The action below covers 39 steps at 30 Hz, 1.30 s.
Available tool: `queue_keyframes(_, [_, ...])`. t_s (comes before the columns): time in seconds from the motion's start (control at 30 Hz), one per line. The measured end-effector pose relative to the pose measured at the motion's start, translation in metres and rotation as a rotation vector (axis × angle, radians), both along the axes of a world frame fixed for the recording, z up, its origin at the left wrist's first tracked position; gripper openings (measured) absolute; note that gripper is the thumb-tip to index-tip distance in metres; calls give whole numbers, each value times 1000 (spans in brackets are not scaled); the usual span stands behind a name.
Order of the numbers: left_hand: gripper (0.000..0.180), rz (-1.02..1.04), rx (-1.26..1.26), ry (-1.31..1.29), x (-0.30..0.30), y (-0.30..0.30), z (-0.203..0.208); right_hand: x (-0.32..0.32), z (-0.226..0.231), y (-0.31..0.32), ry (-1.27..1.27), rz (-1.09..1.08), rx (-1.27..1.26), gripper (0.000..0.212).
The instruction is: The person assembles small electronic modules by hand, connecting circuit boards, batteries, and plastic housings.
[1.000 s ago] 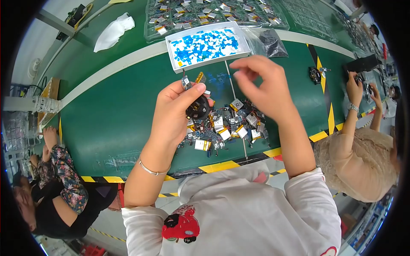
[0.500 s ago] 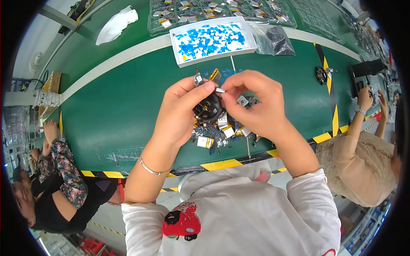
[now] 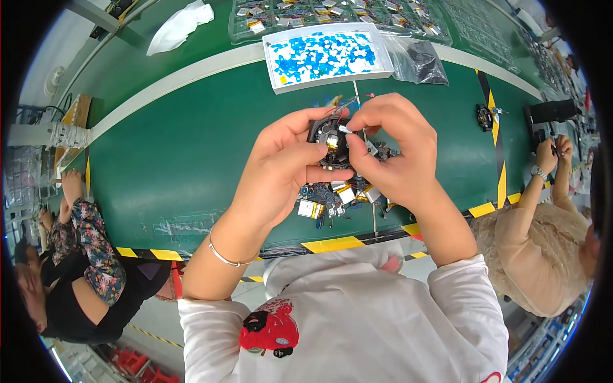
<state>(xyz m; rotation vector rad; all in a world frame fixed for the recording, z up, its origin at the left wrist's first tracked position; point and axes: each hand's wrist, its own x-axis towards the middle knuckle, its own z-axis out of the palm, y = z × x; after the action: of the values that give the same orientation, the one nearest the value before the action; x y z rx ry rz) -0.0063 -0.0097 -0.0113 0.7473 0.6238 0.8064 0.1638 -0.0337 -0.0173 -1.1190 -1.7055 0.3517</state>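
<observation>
My left hand (image 3: 281, 153) is closed round a round black housing (image 3: 317, 135) with its open inside, showing small electronic parts, turned up. Thumb and fingers grip its rim from the left. Between the thumb and forefinger of my right hand (image 3: 396, 143) is a small white piece (image 3: 345, 129), held against the housing's right side. Thin wires rise from the top of the housing. Below my hands lies a heap of small circuit assemblies with wires and silver battery packs (image 3: 311, 209), partly covered by my hands.
A white box (image 3: 274, 75) of blue and white bits stands beyond my hands, beside a clear bag of black parts (image 3: 421, 62). Farther back is a tray of battery assemblies (image 3: 239, 29). Another black housing (image 3: 483, 117) lies near the striped tape at right. Co-workers sit on both sides.
My left hand has turned the housing so its inside faces up and shifted it slightly right. My right hand, still pinching the white piece, has moved a little right with it.
</observation>
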Motion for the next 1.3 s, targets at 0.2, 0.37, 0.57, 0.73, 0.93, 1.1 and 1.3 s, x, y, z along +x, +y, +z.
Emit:
queue_keyframes(0.2, [45, -39, 8, -29, -2, -1, 2, -2, -1, 1, -106, -34, 120, 19])
queue_keyframes(0.37, [45, -59, 46, 5, -2, -2, 0, -3, -3, 2, -165, -54, 186, 20])
queue_keyframes(0.57, [44, -57, 100, 11, -2, -4, -1, -4, -4, 2, -200, -67, 223, 18])
queue_keyframes(0.73, [44, -35, 121, 39, -1, -5, -1, -3, -8, 4, -201, -47, 254, 17])
queue_keyframes(0.93, [36, 43, 74, 121, -2, 5, -3, -4, 0, 0, -24, 75, 24, 17])
queue_keyframes(1.1, [15, 81, 48, 165, -7, 12, -6, 4, 3, -1, 96, 107, -35, 14])
queue_keyframes(1.3, [14, 16, 61, 125, -6, 11, -3, 5, 5, -1, 120, 60, -107, 10])
